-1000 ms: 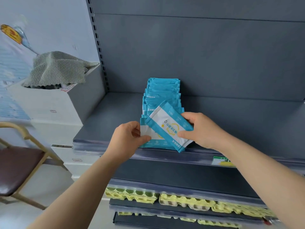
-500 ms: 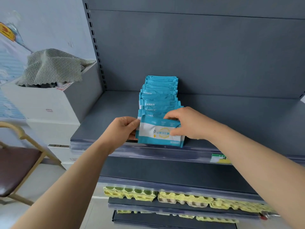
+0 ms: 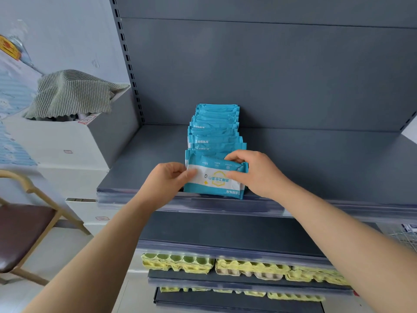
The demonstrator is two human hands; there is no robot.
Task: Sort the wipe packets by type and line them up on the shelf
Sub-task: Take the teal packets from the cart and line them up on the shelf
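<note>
The dark grey metal shelving unit (image 3: 270,75) fills most of the view, with its slotted upright at the left and a plain back panel. Its upper flat grey shelf board (image 3: 327,168) carries the goods under inspection. To the left of the unit stands a white cardboard box (image 3: 56,145), open at the top, with a grey-green striped cloth (image 3: 72,93) draped over its opening. Below the box, at the left edge, is a chair with a gold-coloured frame and dark brown seat (image 3: 20,233). On the lower shelves lie stacks of yellow-green moulded egg trays (image 3: 178,263), side by side along the front. On the upper shelf board, a single row of blue wipe packets (image 3: 215,129) runs from the back panel towards the front edge, each packet standing on its long edge and pressed against the next. Both bare forearms reach up from the bottom of the view. The left hand (image 3: 164,181) pinches the left edge of the front blue-and-white wipe packet (image 3: 214,180) between thumb and fingers. The right hand (image 3: 257,172) grips the packet's right end, fingers curled over the top edge and thumb on the printed face. The hands are apart, one at each end. This packet stands at the head of the row, just behind the shelf's front lip, touching the packet behind it; its print appears upside down.
</note>
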